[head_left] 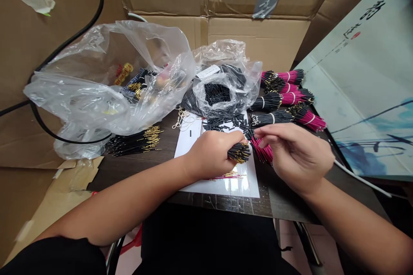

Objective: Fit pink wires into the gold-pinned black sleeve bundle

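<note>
The left hand (209, 154) has its fingers (226, 139) curled tight around a bundle of black wires (238, 152) tipped with gold pins, held over a white sheet (190, 154) near the front edge of the bench (219, 206); the right hand (295, 157) sits just beside it, its fingertips (269, 131) together at a pink wire bunch (262, 150), though I cannot tell whether they grip it; black sleeves (222, 123) lie scattered across the sheet's far end; pink-and-black wire bundles (284, 92) lie along the bench's far right edge; a gold-tipped wire bunch (135, 142) lies left of the sheet; plastic bags (109, 68) fill the far left corner, against cardboard flaps (258, 38).
</note>
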{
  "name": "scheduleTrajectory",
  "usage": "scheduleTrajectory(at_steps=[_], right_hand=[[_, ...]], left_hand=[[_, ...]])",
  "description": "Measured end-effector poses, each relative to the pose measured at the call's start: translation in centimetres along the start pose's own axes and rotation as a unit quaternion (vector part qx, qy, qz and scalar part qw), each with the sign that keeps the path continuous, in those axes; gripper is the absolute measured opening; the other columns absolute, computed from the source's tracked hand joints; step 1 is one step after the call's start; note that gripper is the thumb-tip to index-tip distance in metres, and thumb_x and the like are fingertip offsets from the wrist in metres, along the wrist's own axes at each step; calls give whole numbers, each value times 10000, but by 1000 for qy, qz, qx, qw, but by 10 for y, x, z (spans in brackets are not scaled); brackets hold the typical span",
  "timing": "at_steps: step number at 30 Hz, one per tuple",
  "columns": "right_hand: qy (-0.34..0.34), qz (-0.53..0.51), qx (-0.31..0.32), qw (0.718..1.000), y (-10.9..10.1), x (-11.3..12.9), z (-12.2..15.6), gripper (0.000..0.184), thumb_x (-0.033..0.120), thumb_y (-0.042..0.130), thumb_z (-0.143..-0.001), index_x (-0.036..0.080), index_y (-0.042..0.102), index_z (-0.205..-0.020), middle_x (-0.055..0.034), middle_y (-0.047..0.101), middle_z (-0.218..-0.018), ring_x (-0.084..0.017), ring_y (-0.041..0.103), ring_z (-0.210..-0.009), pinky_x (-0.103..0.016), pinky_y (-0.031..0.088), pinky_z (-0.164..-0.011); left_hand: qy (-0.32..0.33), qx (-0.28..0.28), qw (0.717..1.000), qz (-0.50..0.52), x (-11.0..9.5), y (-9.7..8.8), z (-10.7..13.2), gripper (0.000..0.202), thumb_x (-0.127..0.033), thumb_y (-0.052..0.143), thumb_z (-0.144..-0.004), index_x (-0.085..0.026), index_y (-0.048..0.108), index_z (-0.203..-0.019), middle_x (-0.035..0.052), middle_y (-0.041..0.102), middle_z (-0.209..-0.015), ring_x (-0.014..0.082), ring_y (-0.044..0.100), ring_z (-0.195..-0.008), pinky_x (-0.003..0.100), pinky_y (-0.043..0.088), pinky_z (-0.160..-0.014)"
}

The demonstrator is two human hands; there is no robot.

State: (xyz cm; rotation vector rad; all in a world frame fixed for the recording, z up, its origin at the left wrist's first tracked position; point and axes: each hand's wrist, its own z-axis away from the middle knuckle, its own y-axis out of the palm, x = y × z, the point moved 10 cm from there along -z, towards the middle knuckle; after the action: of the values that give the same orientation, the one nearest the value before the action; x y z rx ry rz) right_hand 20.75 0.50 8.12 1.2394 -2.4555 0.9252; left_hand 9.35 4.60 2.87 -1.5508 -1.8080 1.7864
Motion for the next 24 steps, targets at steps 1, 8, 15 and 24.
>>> scheduleTrajectory(at_steps=[1, 8, 15, 24], right_hand=[[6, -4, 5, 1000, 2, -1, 1, 262, 61, 620, -806, 226, 681, -1000, -9, 734, -849, -117, 664, -642, -258, 551, -588], [-35, -41, 74, 996, 8, 7, 5, 345, 56, 648, -780, 246, 649, -1067, 2, 746, -961, -131, 711, -746, -250, 598, -634], [-149, 21, 127, 980, 12, 33, 2, 197, 127, 737, -734, 183, 689, -918, -49, 738, -932, -151, 698, -801, -265, 580, -688], [-164, 40, 143, 975, 19, 36, 9, 194, 170, 708, -779, 202, 672, -967, -32, 708, -900, -125, 654, -762, -269, 556, -663]], left_hand=[[-2, 1, 1000, -15, 1, 0, 0, 166, -223, 490, -769, -190, 579, -905, 7, 682, -797, 172, 632, -681, 259, 423, -601], [-5, -17, 996, -86, 3, -1, 0, 131, -287, 496, -813, -192, 555, -881, 11, 683, -762, 185, 656, -694, 257, 407, -563], [-14, -19, 996, -87, 5, -1, -1, 203, -378, 483, -858, -197, 559, -905, 8, 688, -770, 184, 669, -704, 253, 403, -552], [-23, 8, 994, -103, 6, 4, -2, 257, -445, 514, -840, -201, 555, -906, 7, 694, -771, 205, 685, -722, 254, 406, -542]])
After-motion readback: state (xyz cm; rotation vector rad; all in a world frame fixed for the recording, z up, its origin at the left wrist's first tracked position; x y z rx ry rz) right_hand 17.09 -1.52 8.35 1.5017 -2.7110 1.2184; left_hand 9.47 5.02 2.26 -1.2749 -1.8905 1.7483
